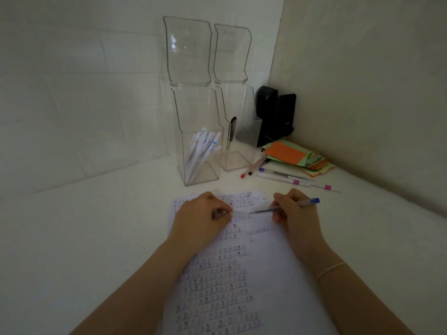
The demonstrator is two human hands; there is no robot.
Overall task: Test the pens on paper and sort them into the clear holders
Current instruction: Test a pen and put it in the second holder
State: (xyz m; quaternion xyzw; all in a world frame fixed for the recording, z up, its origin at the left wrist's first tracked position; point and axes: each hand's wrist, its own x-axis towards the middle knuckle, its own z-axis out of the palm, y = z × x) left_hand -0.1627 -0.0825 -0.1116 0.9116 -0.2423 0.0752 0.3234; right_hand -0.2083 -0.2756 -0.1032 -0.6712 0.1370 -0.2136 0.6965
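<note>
My right hand point(296, 213) grips a clear pen point(287, 207) with a blue end cap; its tip points left toward my left hand point(202, 215). The left hand pinches a small clear cap point(238, 213) just off the pen's tip. Both hands hover over a white paper point(263, 274) covered in rows of small test marks. Two tall clear holders stand behind with lids up: the left holder point(199, 153) contains several white pens, the right holder point(238, 141) contains one dark pen. Loose pens point(290, 178) lie on the table to the right.
A stack of coloured paper notes point(297, 157) lies at the right by the wall. Black objects point(275, 114) stand in the corner behind the right holder. White walls close in behind and on the right.
</note>
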